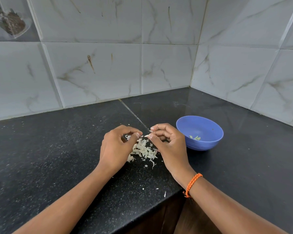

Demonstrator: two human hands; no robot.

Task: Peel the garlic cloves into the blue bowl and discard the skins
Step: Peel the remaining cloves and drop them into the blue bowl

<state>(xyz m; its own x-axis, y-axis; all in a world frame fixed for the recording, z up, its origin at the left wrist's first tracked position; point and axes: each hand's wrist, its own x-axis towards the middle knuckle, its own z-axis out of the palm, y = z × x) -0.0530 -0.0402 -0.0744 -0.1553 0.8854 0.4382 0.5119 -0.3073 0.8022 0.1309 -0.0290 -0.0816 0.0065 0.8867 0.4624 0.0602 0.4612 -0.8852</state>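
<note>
A small garlic clove [146, 135] is pinched between thumb and fingers of my right hand [167, 142], just above the counter. My left hand [116, 146] hovers close beside it with thumb and forefinger curled together at the clove's skin [141, 136]; what they pinch is too small to make out. Below both hands lies a heap of white garlic skins [145, 151]. The blue bowl [208, 142] stands to the right of my right hand with a few peeled cloves [195, 137] at its bottom.
The black granite counter [49, 157] runs into a tiled corner behind the bowl. Its front edge steps back under my right forearm, above a dark cabinet [159, 220]. Stray skin flakes [165, 193] lie near that edge. An orange thread band [192, 184] circles my right wrist.
</note>
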